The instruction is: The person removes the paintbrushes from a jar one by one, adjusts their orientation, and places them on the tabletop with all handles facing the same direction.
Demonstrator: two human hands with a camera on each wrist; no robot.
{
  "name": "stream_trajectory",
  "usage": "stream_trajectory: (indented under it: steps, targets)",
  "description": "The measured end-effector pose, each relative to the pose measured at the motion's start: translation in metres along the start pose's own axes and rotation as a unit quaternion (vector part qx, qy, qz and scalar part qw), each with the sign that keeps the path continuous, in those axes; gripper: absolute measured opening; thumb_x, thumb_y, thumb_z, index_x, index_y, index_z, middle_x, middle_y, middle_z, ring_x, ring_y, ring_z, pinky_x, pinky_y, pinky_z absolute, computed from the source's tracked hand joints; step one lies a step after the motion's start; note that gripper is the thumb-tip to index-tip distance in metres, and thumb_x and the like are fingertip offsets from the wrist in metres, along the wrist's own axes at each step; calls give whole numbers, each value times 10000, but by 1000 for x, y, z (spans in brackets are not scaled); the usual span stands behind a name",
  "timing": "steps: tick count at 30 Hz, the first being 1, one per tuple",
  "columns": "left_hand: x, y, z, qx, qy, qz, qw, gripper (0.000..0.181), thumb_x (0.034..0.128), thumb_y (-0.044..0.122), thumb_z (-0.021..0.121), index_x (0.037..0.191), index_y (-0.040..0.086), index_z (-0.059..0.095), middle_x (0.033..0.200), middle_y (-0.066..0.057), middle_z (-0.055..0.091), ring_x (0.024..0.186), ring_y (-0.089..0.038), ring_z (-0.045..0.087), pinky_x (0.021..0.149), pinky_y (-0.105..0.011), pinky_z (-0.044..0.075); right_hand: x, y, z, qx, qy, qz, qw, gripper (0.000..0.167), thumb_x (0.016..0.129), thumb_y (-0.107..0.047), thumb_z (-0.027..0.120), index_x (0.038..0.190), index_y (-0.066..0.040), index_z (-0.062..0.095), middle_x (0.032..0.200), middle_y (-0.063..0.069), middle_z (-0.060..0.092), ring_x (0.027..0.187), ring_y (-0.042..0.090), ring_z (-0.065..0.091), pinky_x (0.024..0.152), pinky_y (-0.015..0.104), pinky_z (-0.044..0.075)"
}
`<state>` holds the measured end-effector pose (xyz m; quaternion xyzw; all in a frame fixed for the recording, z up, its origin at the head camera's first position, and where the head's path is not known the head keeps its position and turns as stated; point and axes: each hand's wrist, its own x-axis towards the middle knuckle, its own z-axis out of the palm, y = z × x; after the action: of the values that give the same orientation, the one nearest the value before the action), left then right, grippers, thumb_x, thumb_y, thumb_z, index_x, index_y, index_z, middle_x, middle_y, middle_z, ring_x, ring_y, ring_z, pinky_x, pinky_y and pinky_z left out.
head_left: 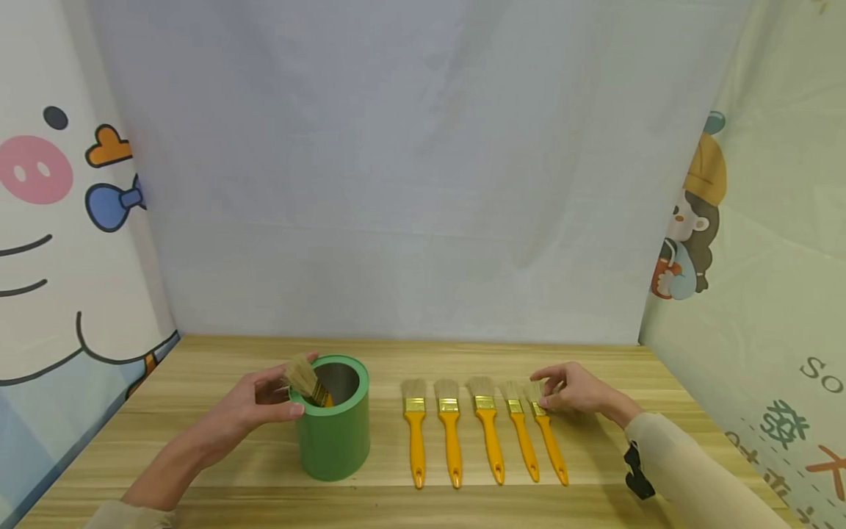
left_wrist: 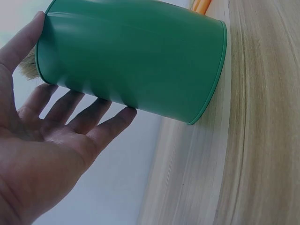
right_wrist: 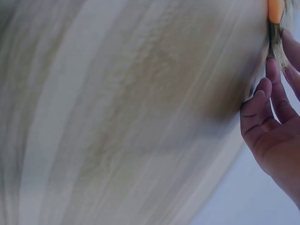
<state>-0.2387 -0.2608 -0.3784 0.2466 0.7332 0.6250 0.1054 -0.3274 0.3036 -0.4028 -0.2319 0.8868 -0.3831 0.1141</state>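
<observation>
A green can (head_left: 333, 444) stands upright on the wooden table, with a paintbrush (head_left: 305, 378) leaning in it, bristles up over the rim. My left hand (head_left: 264, 402) holds the can near its rim; in the left wrist view the thumb is at the rim and the fingertips (left_wrist: 126, 114) touch the side. To the right, several yellow-handled paintbrushes (head_left: 452, 441) lie in a row, bristles away from me. At the row's right end, my right hand (head_left: 581, 389) pinches the last paintbrush (head_left: 551, 448) near its metal band. The right wrist view shows only part of that paintbrush (right_wrist: 275, 11).
The wooden table (head_left: 264, 507) ends at a pale hanging cloth (head_left: 396, 184) behind. Printed cloths with cartoon figures (head_left: 40, 184) hang at the left and right sides. A black strap piece (head_left: 637, 474) hangs at the right sleeve.
</observation>
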Motion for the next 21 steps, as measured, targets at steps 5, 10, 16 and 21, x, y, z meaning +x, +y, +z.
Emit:
stream_trajectory:
  steps: [5,10,16,21]
  targets:
    - [0,1,0,-16,-22,25,10000,657,1033,104,655,1635,72,395,1690,-157,309,1494,-521,293,1023,-408,494,-1,-2,-1,-10,0,-24,10000,484,941,-25,769,1347,175,596,942,139,708,787,237,579,605,282,426]
    - [0,1,0,27,-10,17,10000,660,1031,113,658,1636,80,395,1686,-153,321,1491,-524,300,1029,-425,488,-2,-3,-2,-53,2,-40,10000,482,939,-40,776,1345,159,610,934,123,704,788,219,595,629,288,458]
    - [-1,-1,-1,59,60,-89,9999,675,1024,115,667,1641,97,394,1659,-153,377,1486,-521,313,1035,-431,480,-2,-4,-1,-79,2,-90,9999,473,945,-46,772,1339,161,612,945,121,707,807,230,611,651,295,487]
    - [-1,-2,-2,105,66,-96,9999,678,1023,117,665,1643,98,390,1643,-165,400,1479,-526,322,1032,-433,481,-4,-3,-4,-97,9,55,9999,507,943,-71,785,1365,143,604,968,99,716,839,240,624,662,300,490]
